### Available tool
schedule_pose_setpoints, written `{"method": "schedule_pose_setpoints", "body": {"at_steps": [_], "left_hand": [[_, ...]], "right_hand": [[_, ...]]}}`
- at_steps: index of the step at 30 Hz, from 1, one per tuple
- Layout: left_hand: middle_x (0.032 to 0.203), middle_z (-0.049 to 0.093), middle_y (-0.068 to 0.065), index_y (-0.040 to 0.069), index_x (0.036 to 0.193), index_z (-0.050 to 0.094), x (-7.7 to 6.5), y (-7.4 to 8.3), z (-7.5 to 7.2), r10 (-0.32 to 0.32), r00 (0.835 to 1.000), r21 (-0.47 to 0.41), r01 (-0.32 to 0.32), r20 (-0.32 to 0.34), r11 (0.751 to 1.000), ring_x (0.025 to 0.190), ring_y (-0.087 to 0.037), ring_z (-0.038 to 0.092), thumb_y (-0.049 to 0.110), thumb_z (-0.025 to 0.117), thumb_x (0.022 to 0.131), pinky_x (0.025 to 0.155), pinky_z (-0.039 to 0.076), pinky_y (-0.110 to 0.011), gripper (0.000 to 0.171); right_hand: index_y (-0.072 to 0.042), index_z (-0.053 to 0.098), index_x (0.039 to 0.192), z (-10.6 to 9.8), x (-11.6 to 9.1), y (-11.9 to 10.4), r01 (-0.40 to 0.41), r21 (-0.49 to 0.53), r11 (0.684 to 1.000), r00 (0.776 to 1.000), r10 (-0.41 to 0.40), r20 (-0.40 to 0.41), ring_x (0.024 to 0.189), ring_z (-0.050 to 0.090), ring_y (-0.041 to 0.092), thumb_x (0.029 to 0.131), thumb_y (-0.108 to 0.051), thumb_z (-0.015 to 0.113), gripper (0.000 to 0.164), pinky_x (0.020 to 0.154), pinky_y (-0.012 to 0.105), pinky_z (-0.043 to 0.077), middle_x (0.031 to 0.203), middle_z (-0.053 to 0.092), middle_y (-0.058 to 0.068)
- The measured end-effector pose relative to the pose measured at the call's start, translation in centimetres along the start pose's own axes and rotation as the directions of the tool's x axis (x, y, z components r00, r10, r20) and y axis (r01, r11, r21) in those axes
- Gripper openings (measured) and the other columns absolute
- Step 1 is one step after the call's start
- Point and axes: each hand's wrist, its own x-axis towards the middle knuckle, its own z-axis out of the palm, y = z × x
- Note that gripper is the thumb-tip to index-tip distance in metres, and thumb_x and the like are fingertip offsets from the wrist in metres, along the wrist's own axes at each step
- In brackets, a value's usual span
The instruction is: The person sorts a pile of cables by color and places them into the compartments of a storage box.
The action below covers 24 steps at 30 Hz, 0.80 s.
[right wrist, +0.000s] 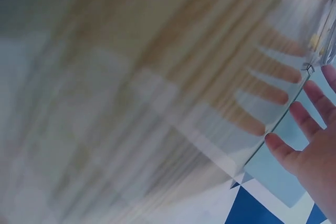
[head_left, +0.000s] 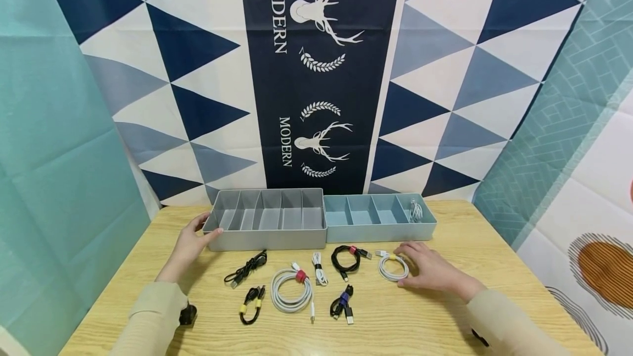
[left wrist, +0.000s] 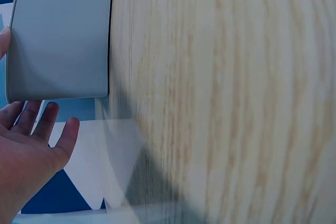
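Observation:
In the head view, my left hand point(head_left: 189, 243) touches the left end of the grey divided box point(head_left: 269, 239), its thumb over the front rim. In the left wrist view the other fingers spread beside the end wall. My right hand point(head_left: 426, 269) rests low over the table, fingers spread, at the right side of a coiled white cable point(head_left: 406, 272) with a yellow tie. Left of that cable lies a coiled black cable point(head_left: 335, 261) with a red tie. A black cable point(head_left: 344, 300) with a purple tie sits nearer the front.
A blue divided box point(head_left: 381, 233) adjoins the grey one; its right compartment has a white cable point(head_left: 416, 212). On the wooden table point(head_left: 395, 328) also lie a large white cable point(head_left: 275, 302) with a red tie, a small white cable point(head_left: 318, 259) and two black cables on the left.

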Motion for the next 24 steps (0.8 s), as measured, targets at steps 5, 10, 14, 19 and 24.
{"method": "schedule_pose_setpoints", "body": {"at_steps": [5,10,14,19,24], "left_hand": [[0.146,0.032,-0.027,0.001,0.148,0.025,-0.03,0.22,-0.02,0.007,1.000,-0.012,-0.007,-0.002,1.000,0.134,-0.040,0.030,0.032,0.065,0.089,0.108,0.028,-0.056,0.077],[0.146,0.032,-0.026,0.001,0.148,0.025,-0.08,0.28,-0.02,0.002,1.000,0.000,-0.002,-0.003,1.000,0.134,-0.040,0.030,0.032,0.065,0.089,0.108,0.028,-0.055,0.077],[0.146,0.032,-0.026,0.001,0.148,0.026,-0.07,0.27,-0.01,0.003,1.000,0.004,-0.003,-0.002,1.000,0.134,-0.040,0.030,0.032,0.065,0.089,0.108,0.028,-0.055,0.077],[0.146,0.032,-0.027,0.000,0.148,0.025,-0.02,0.17,0.01,0.004,1.000,0.002,-0.004,-0.001,1.000,0.134,-0.040,0.030,0.031,0.065,0.090,0.108,0.028,-0.055,0.077],[0.145,0.032,-0.027,0.001,0.148,0.025,0.06,0.10,0.02,0.003,1.000,0.006,-0.003,-0.008,1.000,0.134,-0.040,0.030,0.032,0.065,0.089,0.108,0.028,-0.055,0.077]], "right_hand": [[-0.013,0.060,0.117,-0.14,-0.03,0.20,-0.009,0.000,1.000,1.000,0.009,0.010,0.117,0.049,0.032,0.070,-0.062,0.071,0.069,0.091,0.057,0.042,0.122,0.055,0.007],[-0.015,0.061,0.114,-0.19,0.15,0.30,-0.002,-0.004,1.000,1.000,0.002,0.012,0.112,0.050,0.028,0.071,-0.061,0.072,0.064,0.089,0.055,0.044,0.118,0.055,0.003],[-0.017,0.060,0.112,-0.16,0.30,0.44,0.001,-0.006,1.000,1.000,-0.001,0.007,0.109,0.051,0.026,0.070,-0.060,0.073,0.061,0.088,0.054,0.044,0.117,0.054,0.002],[-0.018,0.059,0.110,-0.06,0.37,0.47,0.020,-0.004,1.000,1.000,-0.020,-0.009,0.107,0.052,0.024,0.069,-0.058,0.075,0.059,0.087,0.053,0.045,0.116,0.054,0.001],[-0.018,0.060,0.110,-0.25,0.50,0.38,0.050,-0.010,0.999,0.998,-0.050,-0.037,0.106,0.053,0.023,0.069,-0.056,0.077,0.058,0.086,0.052,0.046,0.115,0.055,0.000]]}}
